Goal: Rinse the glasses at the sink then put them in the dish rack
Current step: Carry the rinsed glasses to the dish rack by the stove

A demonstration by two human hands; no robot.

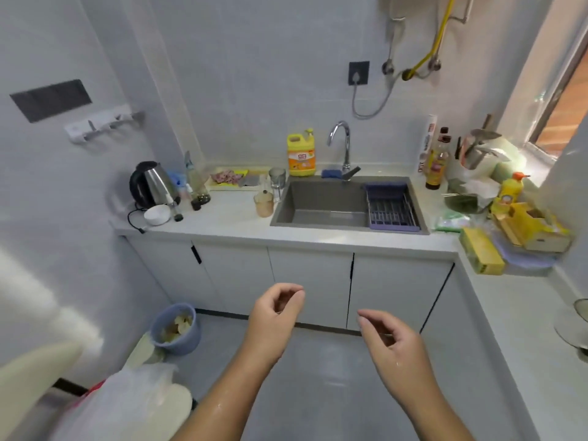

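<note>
Before the cabinets, left hand (274, 313) and right hand (389, 342) hang empty, each grip loosely curled open

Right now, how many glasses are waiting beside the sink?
2: a clear glass at the sink's back-left corner, and a tinted glass just in front. Clutter may hide others.

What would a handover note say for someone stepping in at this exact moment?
Left hand and right hand: both empty, fingers loosely curled, held out in front, short of the counter.
Glasses: clear glass and tinted glass stand on the counter just left of the sink.
Dish rack: sits in the sink's right side, holding nothing that shows.
Faucet: no water visible.
Done: nothing visible yet.
Left: pick up each glass, rinse it, put it in the rack.
</note>
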